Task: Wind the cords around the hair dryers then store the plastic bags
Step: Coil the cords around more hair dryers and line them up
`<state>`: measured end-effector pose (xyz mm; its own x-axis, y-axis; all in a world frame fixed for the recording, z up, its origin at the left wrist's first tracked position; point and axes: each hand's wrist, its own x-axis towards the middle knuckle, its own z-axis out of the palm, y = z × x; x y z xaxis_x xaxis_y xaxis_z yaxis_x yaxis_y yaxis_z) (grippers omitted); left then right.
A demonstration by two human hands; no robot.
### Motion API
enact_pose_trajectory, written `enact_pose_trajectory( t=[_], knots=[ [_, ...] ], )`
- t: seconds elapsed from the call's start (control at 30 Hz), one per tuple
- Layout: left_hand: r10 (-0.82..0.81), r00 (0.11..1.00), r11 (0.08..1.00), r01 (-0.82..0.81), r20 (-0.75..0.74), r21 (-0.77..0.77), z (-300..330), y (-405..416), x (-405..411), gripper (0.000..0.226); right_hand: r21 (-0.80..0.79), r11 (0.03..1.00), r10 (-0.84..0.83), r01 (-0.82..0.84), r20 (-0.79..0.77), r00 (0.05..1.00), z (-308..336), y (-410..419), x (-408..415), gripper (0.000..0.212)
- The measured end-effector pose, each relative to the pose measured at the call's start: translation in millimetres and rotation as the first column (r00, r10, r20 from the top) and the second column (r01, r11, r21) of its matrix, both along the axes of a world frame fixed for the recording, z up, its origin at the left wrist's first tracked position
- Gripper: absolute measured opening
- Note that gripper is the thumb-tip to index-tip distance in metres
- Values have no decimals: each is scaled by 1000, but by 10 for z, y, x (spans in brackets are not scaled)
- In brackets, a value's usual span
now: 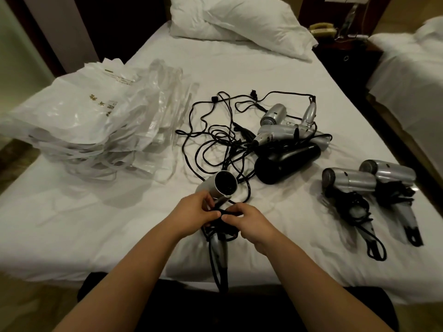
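Near the bed's [239,68] front edge, the silver hair dryer [221,188] lay with its long axis running from barrel, farther in, to handle overhanging that edge. Both hands met at its middle: left hand [194,215] gripped the body, right hand [249,221] pinched the black cord [230,213], fingers curled. Loose cord trailed inward toward the tangled pile; open sheet lay on both sides.

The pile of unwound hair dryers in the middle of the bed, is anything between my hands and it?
Yes, partly. The loose tangle of black cords sprawls on the white bed sheet between your hands and the pile of silver and black hair dryers. Both hands, left and right, hold the silver hair dryer being wound.
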<state>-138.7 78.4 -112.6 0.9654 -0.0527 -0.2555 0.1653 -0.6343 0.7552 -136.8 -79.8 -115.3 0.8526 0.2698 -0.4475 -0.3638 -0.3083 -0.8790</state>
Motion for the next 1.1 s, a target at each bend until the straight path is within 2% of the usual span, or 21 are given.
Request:
enact_pose_trajectory(
  t=[0.13, 0.23, 0.4, 0.5, 0.63, 0.7, 0.9, 0.97, 1.07, 1.1],
  knots=[
    [4, 990, 975, -34, -139, -218, -17, 61, -65, 13, -1, 1000, -24, 23, -20, 1000, 7, 15, -9, 16],
    [26, 990, 963, -62, -137, -263, -39, 62, -84, 15, -26, 999, -32, 32, -21, 999, -9, 51, -22, 15],
    [1, 995, 980, -20, -96, -197, -77, -3, -80, 23, -37, 995, -95, 95, -4, 995, -109, 105, -46, 9],
    [-33, 999, 984, 27, -33, -175, -99, -16, -95, 27, -74, 992, -99, 104, 69, 993, -161, 117, -71, 9],
    [44, 999, 987, -39, 27, -159, -135, -51, -163, 25, -110, 994, 30, -16, 128, 991, -187, 59, -104, 16],
    [80, 994, 991, -72, 72, -110, -153, -65, -194, 27, -183, 981, 99, -64, 188, 977, -183, 49, -104, 19],
    [76, 965, 997, -81, 251, 9, -143, -113, -274, 25, -327, 942, 72, 77, 420, 905, -190, 163, -131, 19],
    [113, 962, 994, -110, 247, -26, -159, -121, -281, 22, -355, 927, 56, 119, 445, 894, -205, 172, -144, 20],
    [246, 964, 955, -224, 97, -194, -163, -101, -249, 9, -314, 937, 4, 153, 448, 894, -225, 147, -150, 22],
    [264, 963, 951, -251, 53, -182, -154, -99, -227, 2, -299, 943, 6, 147, 455, 890, -232, 150, -152, 22]
  ],
)
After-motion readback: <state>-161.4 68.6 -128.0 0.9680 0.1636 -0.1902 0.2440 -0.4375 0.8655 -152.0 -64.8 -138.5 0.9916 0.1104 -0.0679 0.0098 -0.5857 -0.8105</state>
